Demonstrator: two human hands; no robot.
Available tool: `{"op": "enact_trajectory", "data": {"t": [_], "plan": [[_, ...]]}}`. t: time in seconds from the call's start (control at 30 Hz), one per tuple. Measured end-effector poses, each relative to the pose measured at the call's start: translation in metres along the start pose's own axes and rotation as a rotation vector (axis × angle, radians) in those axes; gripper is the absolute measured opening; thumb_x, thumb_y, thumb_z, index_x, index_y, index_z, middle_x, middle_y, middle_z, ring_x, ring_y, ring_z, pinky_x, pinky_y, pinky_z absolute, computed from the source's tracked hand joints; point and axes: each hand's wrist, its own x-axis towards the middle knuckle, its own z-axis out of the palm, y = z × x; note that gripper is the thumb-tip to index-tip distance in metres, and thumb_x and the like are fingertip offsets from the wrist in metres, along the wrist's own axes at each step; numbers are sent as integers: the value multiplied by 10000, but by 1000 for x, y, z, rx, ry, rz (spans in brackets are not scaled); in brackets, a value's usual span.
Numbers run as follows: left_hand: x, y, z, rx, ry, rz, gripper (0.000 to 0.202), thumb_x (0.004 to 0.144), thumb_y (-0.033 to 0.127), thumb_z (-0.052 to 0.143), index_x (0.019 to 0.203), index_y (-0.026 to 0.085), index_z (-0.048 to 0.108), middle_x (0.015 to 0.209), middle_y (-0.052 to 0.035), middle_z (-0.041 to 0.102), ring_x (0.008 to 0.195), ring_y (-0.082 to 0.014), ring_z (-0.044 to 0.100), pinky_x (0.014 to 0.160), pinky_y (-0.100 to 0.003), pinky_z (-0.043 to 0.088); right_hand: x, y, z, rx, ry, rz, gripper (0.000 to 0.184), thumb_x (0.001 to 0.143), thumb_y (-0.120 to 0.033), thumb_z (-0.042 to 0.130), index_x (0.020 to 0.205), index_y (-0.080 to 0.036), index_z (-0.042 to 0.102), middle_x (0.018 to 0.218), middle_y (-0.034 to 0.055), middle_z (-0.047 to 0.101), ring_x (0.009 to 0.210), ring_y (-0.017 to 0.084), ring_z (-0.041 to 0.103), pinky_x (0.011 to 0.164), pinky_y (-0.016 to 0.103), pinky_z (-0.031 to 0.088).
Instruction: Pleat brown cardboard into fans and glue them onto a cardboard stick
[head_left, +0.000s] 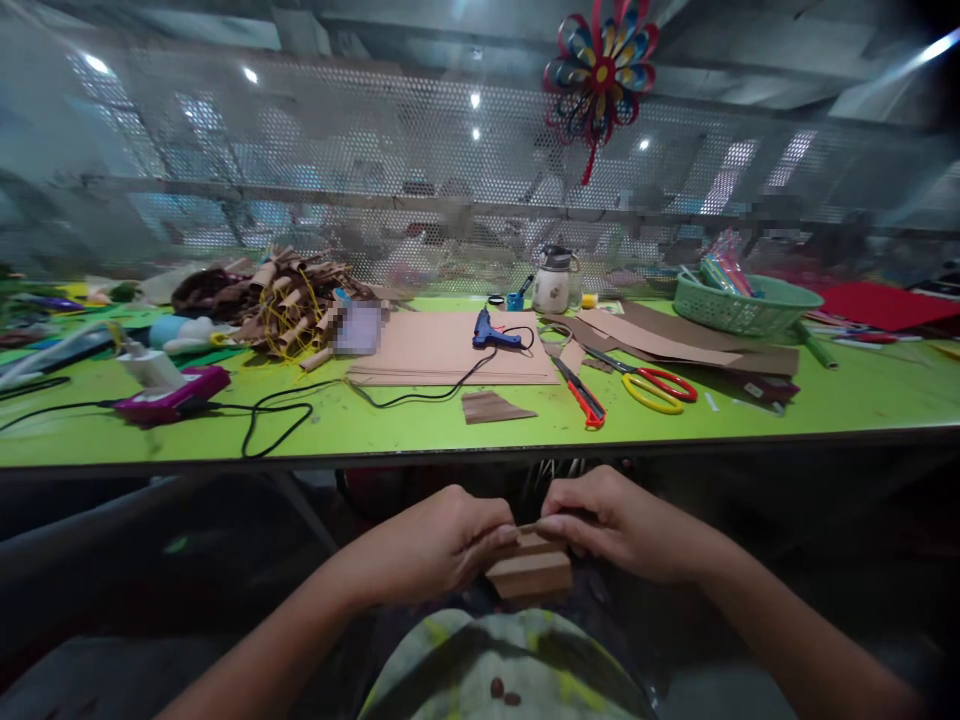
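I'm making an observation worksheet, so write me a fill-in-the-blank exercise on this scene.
While the left hand and right hand hold folded card, the glue gun is coloured ____.
The scissors have one red handle loop and one ____ loop.
In the picture, the basket stands to the ____ of the white container.

Missing words: blue; yellow; right.

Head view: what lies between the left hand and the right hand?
In the head view, folded cardboard lies between the left hand and right hand, both holding it near its far edge.
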Motion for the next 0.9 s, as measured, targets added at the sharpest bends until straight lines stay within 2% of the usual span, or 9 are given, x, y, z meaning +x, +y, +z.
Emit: {"op": "enact_trajectory", "data": {"t": [0.07,0.17,0.23,0.3,0.43,0.53,0.63,0.77,0.9], "plan": [[1,1,-3,-43,-18,-4,403,954,432,297,711,166,476,552,55,431,480,-65,355,465,-181,258,-1,-2,-4,-53,22,-23,232,930,-296,452,797,-154,578,713,1,574,637,94,474,590,199,347],[2,7,-4,-109,4,8,391,960,405,296,773,159,535,609,40,505,542,-76,425,525,-178,320,-1,-6,-6,-56,41,-28,238,931,-283,439,762,-156,550,686,-9,540,618,91,443,580,202,336],[2,11,-2,-137,60,35,323,957,362,330,908,165,582,756,12,590,660,-94,497,615,-186,367,0,-7,-5,-10,49,-8,239,925,-274,443,741,-156,540,647,-24,511,589,84,423,552,195,324],[2,15,3,-117,146,24,275,948,331,364,973,178,592,855,-5,607,739,-110,514,670,-199,376,1,-6,-3,67,70,35,237,910,-271,466,719,-152,540,628,-30,503,581,80,427,536,189,326],[-1,14,12,-87,231,-93,315,941,355,368,798,165,574,688,16,537,623,-99,456,581,-200,336,0,0,4,272,85,150,266,907,-300,473,712,-146,568,576,-35,501,528,79,447,505,188,355],[-1,6,12,-263,182,-119,361,940,390,361,739,152,543,615,30,490,563,-84,431,530,-190,321,-5,1,4,283,179,102,192,892,-303,517,962,-163,630,763,7,603,676,112,539,631,214,435],[0,0,9,-480,110,-118,383,923,439,387,733,141,534,575,35,474,523,-80,435,499,-186,327,-9,-3,3,246,212,-7,321,832,-259,619,1149,-217,591,950,27,628,843,137,567,766,238,448],[0,-1,8,-649,86,-126,380,898,470,428,783,131,555,566,42,446,493,-79,440,460,-179,320,-11,-11,8,222,264,-62,161,820,-155,621,966,-201,670,862,7,661,792,112,593,731,202,443],[-3,8,9,-611,70,-115,375,922,440,388,868,134,598,633,24,492,545,-88,481,498,-181,364,-14,-12,17,208,377,-63,110,828,-149,614,901,-182,689,783,1,664,725,97,601,671,185,436]]}}
